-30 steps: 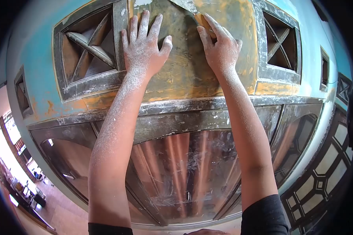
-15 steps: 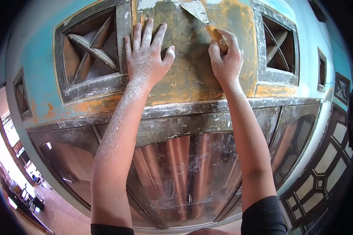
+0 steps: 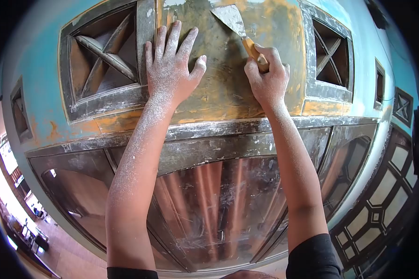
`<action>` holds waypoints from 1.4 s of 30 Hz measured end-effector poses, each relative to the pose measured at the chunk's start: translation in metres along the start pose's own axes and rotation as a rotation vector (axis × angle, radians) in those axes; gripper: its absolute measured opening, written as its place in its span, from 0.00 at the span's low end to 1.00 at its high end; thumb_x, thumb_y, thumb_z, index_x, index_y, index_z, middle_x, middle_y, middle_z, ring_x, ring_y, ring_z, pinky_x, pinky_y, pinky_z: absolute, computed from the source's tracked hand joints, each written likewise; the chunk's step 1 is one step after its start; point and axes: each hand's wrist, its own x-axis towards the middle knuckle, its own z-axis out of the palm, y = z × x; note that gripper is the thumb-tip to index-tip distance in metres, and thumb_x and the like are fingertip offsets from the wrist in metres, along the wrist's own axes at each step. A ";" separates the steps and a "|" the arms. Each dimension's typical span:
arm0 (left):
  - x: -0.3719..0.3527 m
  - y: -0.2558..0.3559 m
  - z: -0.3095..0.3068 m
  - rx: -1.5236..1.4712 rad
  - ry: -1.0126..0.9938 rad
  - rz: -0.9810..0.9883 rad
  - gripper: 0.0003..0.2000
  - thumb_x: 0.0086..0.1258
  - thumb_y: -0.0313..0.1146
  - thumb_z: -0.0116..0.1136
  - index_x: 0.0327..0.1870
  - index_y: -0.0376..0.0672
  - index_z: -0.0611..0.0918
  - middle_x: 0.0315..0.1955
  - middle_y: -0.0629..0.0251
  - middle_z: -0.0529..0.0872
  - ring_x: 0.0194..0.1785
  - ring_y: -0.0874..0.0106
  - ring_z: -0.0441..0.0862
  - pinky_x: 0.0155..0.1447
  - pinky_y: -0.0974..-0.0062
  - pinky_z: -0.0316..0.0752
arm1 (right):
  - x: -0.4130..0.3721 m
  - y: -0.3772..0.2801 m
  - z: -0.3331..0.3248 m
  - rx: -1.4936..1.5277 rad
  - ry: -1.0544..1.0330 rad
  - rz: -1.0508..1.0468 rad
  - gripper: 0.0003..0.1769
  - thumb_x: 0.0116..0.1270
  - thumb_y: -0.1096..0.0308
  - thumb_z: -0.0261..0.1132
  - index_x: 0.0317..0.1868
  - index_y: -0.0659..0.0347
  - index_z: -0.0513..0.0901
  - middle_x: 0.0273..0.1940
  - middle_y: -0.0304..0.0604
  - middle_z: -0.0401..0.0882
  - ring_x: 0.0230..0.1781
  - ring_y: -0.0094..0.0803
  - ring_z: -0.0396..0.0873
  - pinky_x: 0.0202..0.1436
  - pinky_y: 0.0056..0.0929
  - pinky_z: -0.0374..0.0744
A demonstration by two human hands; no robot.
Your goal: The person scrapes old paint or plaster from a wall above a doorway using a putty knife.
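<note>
My right hand (image 3: 270, 76) is wrapped round the wooden handle of a putty knife (image 3: 229, 19), whose wide whitish blade points up and left against the wall panel (image 3: 228, 79). That panel is stripped to a dull olive-brown with orange and white patches. Beside its left edge, my left hand (image 3: 173, 69) lies flat with fingers spread, holding nothing. White dust coats both hands and forearms, thickest on the left.
Framed openings with crossed bars flank the panel, one on the left (image 3: 104, 56) and one on the right (image 3: 330, 53). Below runs a worn ledge (image 3: 209, 130) over glass panes (image 3: 219, 204) with curtain-like folds behind. A dark lattice (image 3: 381, 204) stands at right.
The putty knife's blade has moved slightly left and down, and my right fingers have curled further round the handle. My left hand stays flat; the view has shifted slightly.
</note>
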 end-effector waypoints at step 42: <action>-0.010 0.003 -0.004 0.012 -0.027 0.000 0.33 0.75 0.50 0.58 0.81 0.61 0.67 0.83 0.60 0.58 0.86 0.51 0.51 0.84 0.39 0.46 | 0.042 0.006 0.002 0.025 -0.070 0.057 0.17 0.63 0.52 0.71 0.50 0.45 0.84 0.28 0.41 0.88 0.32 0.50 0.86 0.48 0.46 0.81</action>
